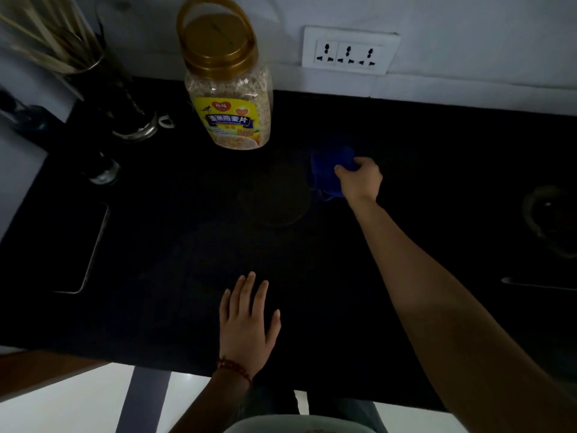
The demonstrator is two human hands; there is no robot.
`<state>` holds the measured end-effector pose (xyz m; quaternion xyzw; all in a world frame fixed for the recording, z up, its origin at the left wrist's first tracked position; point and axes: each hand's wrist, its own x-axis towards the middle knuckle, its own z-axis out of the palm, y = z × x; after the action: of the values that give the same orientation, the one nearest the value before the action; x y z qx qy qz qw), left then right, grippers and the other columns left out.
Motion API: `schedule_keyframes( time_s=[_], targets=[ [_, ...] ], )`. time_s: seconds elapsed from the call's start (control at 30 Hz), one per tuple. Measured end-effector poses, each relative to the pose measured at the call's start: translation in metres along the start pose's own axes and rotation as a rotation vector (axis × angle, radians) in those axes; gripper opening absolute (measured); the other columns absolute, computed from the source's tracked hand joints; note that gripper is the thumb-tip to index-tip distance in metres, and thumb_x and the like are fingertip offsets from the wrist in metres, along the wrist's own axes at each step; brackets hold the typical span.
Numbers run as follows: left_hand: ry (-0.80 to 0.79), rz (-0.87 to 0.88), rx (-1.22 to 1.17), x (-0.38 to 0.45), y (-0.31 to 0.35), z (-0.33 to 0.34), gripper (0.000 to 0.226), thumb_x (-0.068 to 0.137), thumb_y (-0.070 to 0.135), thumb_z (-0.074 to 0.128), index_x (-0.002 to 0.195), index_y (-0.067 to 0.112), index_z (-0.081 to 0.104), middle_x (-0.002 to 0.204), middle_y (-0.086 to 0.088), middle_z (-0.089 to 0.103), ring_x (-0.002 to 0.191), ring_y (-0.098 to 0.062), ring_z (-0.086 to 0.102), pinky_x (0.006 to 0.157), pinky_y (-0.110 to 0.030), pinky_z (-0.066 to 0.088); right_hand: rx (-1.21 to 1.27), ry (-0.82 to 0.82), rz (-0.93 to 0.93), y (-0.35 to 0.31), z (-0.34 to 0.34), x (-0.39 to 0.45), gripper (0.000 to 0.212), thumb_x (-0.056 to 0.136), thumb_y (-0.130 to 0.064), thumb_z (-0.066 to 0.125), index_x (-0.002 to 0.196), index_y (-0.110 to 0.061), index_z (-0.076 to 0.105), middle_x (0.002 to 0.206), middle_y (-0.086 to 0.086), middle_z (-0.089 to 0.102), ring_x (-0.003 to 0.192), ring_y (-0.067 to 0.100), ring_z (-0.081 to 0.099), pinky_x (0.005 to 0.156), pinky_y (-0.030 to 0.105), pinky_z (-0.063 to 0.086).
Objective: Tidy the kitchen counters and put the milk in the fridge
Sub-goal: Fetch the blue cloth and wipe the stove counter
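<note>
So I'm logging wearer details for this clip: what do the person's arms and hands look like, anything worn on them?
Both forearms are bare, with no sleeves in view. The left hand has a dark red beaded bracelet around its wrist. The right hand shows no bracelet, watch or glove. No rings can be made out on either hand, though the dim light makes small details hard to tell.

One view only, taken from the person's head and aimed steeply down and forward over the black counter (156, 245). The near counter edge is seen low in the frame, with floor below it; the white wall (468, 20) with its socket plate (349, 50) is caught along the top. Close range is kept: both forearms are included, reaching in from the bottom. Wide-angle bending is noticed at the borders. No second view is given, so no overlap is shared.
</note>
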<state>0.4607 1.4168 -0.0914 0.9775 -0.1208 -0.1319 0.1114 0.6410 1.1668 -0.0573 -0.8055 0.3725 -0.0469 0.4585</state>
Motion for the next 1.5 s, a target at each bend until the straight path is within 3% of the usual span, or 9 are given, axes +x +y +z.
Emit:
schedule_keyframes(
  time_s=[0.27,0.4,0.53,0.77,0.87,1.07,1.13,1.23,1.5],
  targets=[
    [0.045,0.046,-0.023,-0.002,-0.001,0.003,0.062,0.091,0.052,0.008,0.127,0.016,0.043,0.137,-0.015,0.047,0.130,-0.025,0.030,0.105,-0.049,0.029,0.091,0.089,0.099,0.041,-0.035,-0.094,0.047,0.079,-0.028,0.068,0.121,-0.013,0.054,0.097,-0.009,0.053,0.085,0.004,0.050,0.055,0.006,0.034],
    [0.103,0.128,-0.125,-0.002,0.002,0.002,0.048,0.085,0.040,0.035,0.125,0.014,0.043,0.136,-0.018,0.047,0.127,-0.028,0.036,0.103,-0.055,0.035,0.174,0.173,0.127,0.067,-0.076,-0.144,0.043,0.077,-0.026,0.071,0.116,-0.015,0.057,0.094,-0.010,0.054,0.085,0.007,0.056,0.062,0.010,0.040],
    [0.128,0.296,-0.282,-0.005,0.022,-0.004,0.048,0.083,0.034,0.041,0.124,0.009,0.046,0.134,-0.020,0.047,0.126,-0.025,0.035,0.102,-0.045,0.035,0.419,0.260,0.177,0.110,-0.137,-0.210,0.033,0.078,-0.016,0.070,0.108,-0.019,0.060,0.089,-0.011,0.061,0.083,0.006,0.062,0.066,0.014,0.055],
    [0.025,0.635,-0.412,-0.039,0.120,0.007,0.046,0.088,0.039,0.039,0.112,0.004,0.059,0.119,-0.014,0.058,0.113,-0.013,0.045,0.093,-0.032,0.045,0.586,0.589,0.377,0.223,-0.229,-0.318,0.024,0.078,-0.005,0.068,0.096,-0.020,0.062,0.084,-0.003,0.065,0.074,0.011,0.061,0.054,0.008,0.051],
    [-0.031,0.802,-0.404,-0.073,0.175,0.023,0.052,0.091,0.045,0.033,0.108,0.005,0.061,0.112,-0.013,0.061,0.108,-0.011,0.047,0.094,-0.018,0.038,0.607,0.719,0.472,0.277,-0.265,-0.364,0.023,0.077,-0.005,0.068,0.097,-0.016,0.063,0.082,-0.001,0.065,0.072,0.012,0.061,0.056,0.015,0.051],
    [-0.258,1.021,-0.281,-0.173,0.284,0.088,0.047,0.081,0.037,0.037,0.102,0.005,0.065,0.103,-0.011,0.066,0.101,-0.017,0.057,0.088,-0.020,0.041,0.605,0.912,0.723,0.399,-0.319,-0.461,0.024,0.075,-0.012,0.070,0.099,-0.012,0.065,0.087,0.007,0.066,0.082,0.025,0.063,0.081,0.038,0.052],
    [-0.492,1.017,-0.150,-0.203,0.315,0.117,0.056,0.078,0.044,0.034,0.109,0.007,0.062,0.111,-0.011,0.063,0.106,-0.024,0.057,0.093,-0.026,0.041,0.607,0.959,0.814,0.437,-0.329,-0.495,0.029,0.076,-0.013,0.070,0.104,-0.008,0.065,0.091,0.011,0.066,0.083,0.025,0.062,0.079,0.036,0.051],
    [-0.801,0.912,0.097,-0.232,0.350,0.162,0.039,0.088,0.030,0.049,0.119,0.007,0.054,0.126,-0.013,0.054,0.116,-0.025,0.050,0.100,-0.028,0.038,0.635,1.020,0.948,0.481,-0.341,-0.540,0.033,0.076,-0.013,0.070,0.107,-0.004,0.063,0.098,0.017,0.067,0.082,0.023,0.057,0.075,0.031,0.045],
    [-0.912,0.655,0.210,-0.255,0.408,0.228,0.030,0.088,0.018,0.054,0.113,0.004,0.058,0.119,-0.017,0.060,0.106,-0.026,0.056,0.085,-0.025,0.040,0.704,1.097,1.215,0.561,-0.368,-0.603,0.036,0.076,-0.014,0.069,0.110,-0.002,0.061,0.110,0.020,0.066,0.098,0.033,0.061,0.076,0.030,0.042]
  ],
)
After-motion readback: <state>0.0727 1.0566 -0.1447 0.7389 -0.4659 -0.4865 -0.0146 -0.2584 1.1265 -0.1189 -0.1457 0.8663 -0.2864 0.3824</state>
